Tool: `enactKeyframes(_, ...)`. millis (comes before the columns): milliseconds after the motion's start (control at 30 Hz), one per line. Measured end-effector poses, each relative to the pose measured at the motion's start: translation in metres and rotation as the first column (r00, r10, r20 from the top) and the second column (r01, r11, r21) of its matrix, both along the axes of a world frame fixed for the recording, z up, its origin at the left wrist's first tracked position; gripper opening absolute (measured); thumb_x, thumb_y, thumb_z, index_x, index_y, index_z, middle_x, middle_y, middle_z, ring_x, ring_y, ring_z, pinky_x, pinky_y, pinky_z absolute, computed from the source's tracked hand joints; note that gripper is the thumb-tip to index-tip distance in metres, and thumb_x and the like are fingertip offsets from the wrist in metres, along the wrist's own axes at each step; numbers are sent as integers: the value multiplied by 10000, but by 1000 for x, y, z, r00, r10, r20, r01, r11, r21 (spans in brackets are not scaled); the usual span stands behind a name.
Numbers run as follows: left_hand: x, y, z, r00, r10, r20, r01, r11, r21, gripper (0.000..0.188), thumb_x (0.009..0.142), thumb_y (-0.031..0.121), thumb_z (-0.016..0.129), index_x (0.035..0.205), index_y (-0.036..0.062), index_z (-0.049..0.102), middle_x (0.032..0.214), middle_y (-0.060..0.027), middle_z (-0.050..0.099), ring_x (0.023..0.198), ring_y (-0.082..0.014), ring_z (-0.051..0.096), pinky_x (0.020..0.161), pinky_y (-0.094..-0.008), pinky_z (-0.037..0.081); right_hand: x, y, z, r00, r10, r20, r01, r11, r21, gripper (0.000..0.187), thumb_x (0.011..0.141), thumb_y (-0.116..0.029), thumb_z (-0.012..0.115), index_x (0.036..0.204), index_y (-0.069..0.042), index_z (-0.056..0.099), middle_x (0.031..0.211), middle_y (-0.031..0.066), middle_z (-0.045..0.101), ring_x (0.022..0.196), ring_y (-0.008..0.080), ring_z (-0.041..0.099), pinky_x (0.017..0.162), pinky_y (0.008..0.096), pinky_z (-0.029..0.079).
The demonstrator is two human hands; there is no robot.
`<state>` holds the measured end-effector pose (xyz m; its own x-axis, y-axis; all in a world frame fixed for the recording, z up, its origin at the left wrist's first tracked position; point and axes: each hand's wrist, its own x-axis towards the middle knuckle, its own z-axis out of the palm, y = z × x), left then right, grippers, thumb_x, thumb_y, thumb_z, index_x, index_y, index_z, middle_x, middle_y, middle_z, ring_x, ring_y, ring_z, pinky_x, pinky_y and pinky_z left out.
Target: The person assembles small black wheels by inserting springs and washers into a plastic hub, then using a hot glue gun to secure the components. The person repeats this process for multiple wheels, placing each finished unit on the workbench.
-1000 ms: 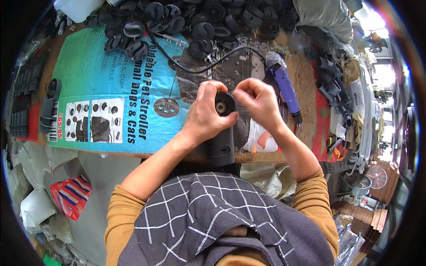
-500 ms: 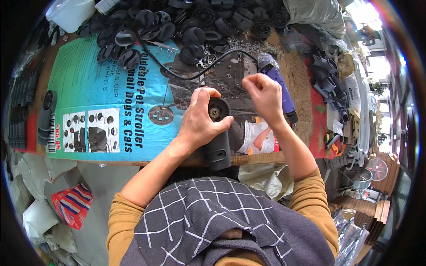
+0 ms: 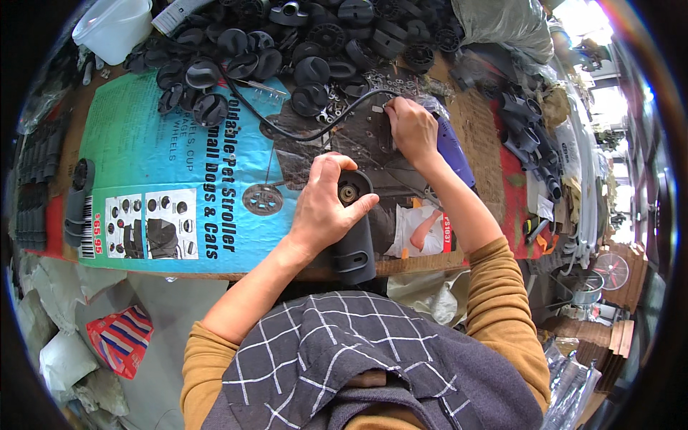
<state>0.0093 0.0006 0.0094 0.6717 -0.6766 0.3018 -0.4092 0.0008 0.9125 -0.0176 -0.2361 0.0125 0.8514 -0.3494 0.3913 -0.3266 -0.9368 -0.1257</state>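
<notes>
Blue-green cardboard (image 3: 132, 154): flat, passable at left
Knob heap (image 3: 311, 72): blocks the far side
Black cable (image 3: 301, 137): arches across far middle
Purple tool (image 3: 453, 152): obstructs just right of right hand (image 3: 414, 130)

My sleeves (image 3: 502, 304) mustard, apron (image 3: 315, 351) charcoal with white grid. Dark-grey tube (image 3: 355, 247), centre. Blue-violet tool (image 3: 455, 153), right of centre. Printed sheet (image 3: 129, 143), left: green into turquoise.
</notes>
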Motion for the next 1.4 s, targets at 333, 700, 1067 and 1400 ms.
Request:
enactKeyframes(333,-2,0,-1,999,7,-54,-8,1000,-7,554,724,284,826,1107,31,517,1102,-145,517,1055,-306,520,936,-386,428,-32,1,10,996,-78,-31,83,976,200,214,877,-264,647,935,-71,720,813,145,696,775,328,677,677,397,512)
enactKeyframes(700,-2,0,-2,999,5,-50,-5,1000,-3,557,728,271,824,1117,30,507,1102,-148,517,1065,-306,514,948,-388,419,-30,25,9,997,-71,-8,71,973,219,247,848,-284,684,938,-54,693,852,147,697,817,336,673,735,413,508)
enactKeyframes(1067,-2,0,-2,997,-1,-76,-1,1000,-22,551,729,280,826,1105,30,511,1094,-143,521,1047,-300,519,933,-382,426,-37,7,-5,990,-137,29,121,939,321,221,839,-245,693,976,-72,713,703,114,656,633,236,641,602,345,483)
enactKeyframes(1400,-3,0,-5,998,39,52,-37,998,-42,500,755,235,801,1135,78,516,1229,-166,466,1087,-353,540,883,-419,480,-41,31,23,976,-219,-5,170,742,648,171,844,-168,729,845,-6,674,693,14,645,606,68,557,548,251,424)
